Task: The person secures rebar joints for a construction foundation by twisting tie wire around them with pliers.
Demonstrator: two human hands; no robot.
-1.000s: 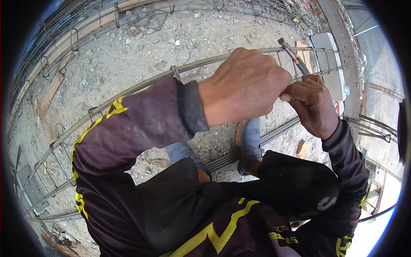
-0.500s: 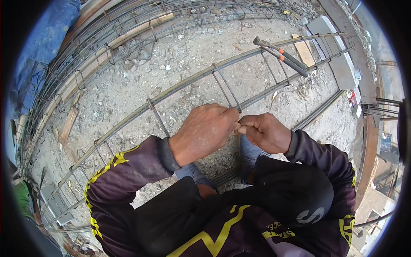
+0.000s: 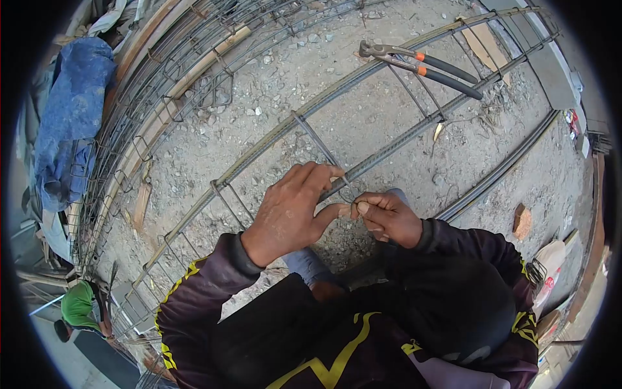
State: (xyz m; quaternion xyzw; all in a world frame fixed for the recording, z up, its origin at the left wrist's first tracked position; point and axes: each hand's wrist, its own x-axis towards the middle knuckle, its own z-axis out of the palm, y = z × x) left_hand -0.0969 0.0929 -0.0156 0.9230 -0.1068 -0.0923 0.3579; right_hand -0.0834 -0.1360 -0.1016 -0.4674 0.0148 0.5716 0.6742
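Note:
My right hand (image 3: 392, 218) is closed in a pinch on a thin tie wire (image 3: 350, 194), at a joint of the rebar cage. My left hand (image 3: 288, 211) has its thumb and index finger apart. Its index fingertip rests by the stirrup (image 3: 315, 141), and its thumb tip meets the right fingertips. The rebar cage (image 3: 389, 150) runs diagonally across in front of me, with stirrups along its long bars. Pincers (image 3: 424, 67) with black and orange handles lie across the cage, beyond my hands.
More rebar cages (image 3: 188, 84) lie at the upper left beside a blue tarp (image 3: 74, 104). Loose bars (image 3: 502, 165) lie to the right, near a brick piece (image 3: 521, 221). A person in a green shirt (image 3: 79, 305) is at the lower left. Gravel covers the ground.
My left thumb and index finger have come apart from their pinch. My right hand keeps its pinch and sits slightly lower. The view has shifted, bringing the person in green further into sight.

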